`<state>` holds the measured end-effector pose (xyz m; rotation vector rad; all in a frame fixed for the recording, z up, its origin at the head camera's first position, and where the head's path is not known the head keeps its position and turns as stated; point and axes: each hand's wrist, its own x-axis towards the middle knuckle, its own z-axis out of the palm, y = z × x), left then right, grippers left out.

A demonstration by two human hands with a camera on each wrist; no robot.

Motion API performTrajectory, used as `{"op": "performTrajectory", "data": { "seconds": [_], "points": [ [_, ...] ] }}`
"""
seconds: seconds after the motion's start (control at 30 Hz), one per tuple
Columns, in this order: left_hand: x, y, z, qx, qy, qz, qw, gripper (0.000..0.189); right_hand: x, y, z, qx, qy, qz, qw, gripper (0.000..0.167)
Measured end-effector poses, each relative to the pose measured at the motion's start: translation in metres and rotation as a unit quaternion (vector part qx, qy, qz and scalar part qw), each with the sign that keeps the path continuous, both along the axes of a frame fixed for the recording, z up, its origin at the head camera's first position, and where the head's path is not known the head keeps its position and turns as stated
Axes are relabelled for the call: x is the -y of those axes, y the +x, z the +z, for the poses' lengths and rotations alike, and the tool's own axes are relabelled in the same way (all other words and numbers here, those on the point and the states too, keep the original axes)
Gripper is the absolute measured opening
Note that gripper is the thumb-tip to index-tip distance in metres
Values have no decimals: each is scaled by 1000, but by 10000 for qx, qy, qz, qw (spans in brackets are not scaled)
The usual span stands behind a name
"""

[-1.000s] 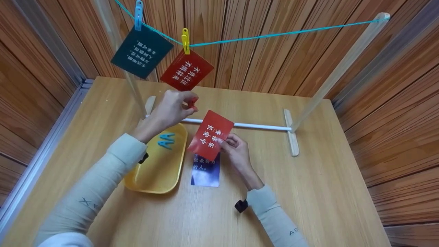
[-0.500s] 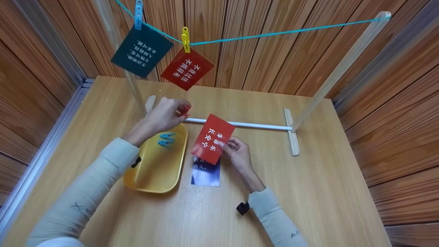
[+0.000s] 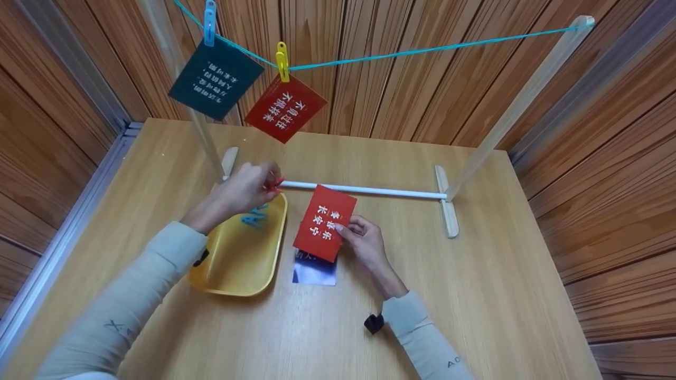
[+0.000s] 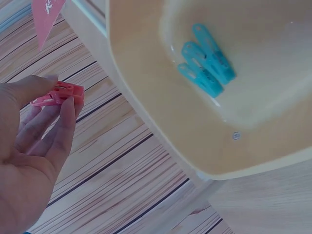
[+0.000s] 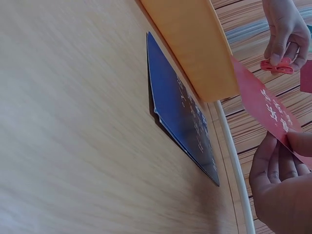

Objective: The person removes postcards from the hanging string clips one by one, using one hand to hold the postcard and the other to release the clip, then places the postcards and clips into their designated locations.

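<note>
My left hand [image 3: 248,184] pinches a red clothespin [image 4: 61,93] between thumb and fingers, above the far end of the yellow tray [image 3: 280,248]. In my right hand [image 3: 365,240] is a red card [image 3: 323,221] with white characters, gripped at its right edge between thumb and fingers. Beneath that card, a blue-purple card [image 5: 180,105] lies on the table, partly covered in the head view. Blue clothespins [image 4: 207,61] lie together inside the tray.
A teal string [image 3: 422,51] runs between two upright posts. On it hang a dark green card [image 3: 215,79] under a blue clothespin [image 3: 209,24] and another red card [image 3: 286,109] under a yellow clothespin [image 3: 282,62]. A white bar [image 3: 391,192] joins the stand's feet.
My left hand has drawn back to the left and down from near the hanging red card, still pinching the red clothespin. My right hand has lowered the held card a little toward me.
</note>
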<state>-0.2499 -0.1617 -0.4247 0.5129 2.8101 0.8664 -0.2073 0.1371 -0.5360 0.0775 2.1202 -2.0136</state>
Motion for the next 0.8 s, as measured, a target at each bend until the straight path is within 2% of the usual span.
{"op": "performTrajectory", "data": {
  "seconds": [0.1,0.3,0.6,0.8],
  "points": [
    [3,2,-5,48,-214,-131,9997,36,1,1,-1,14,88,92,9999,28],
    [6,7,-16,-239,-606,-417,9970,38,1,4,-6,9,290,292,9992,28],
    [9,12,-32,-66,-861,-504,9950,36,-2,6,-11,60,648,727,9952,26],
    [11,15,-40,80,-996,-578,9933,34,-3,8,-13,312,736,852,9931,24]
  ]
}}
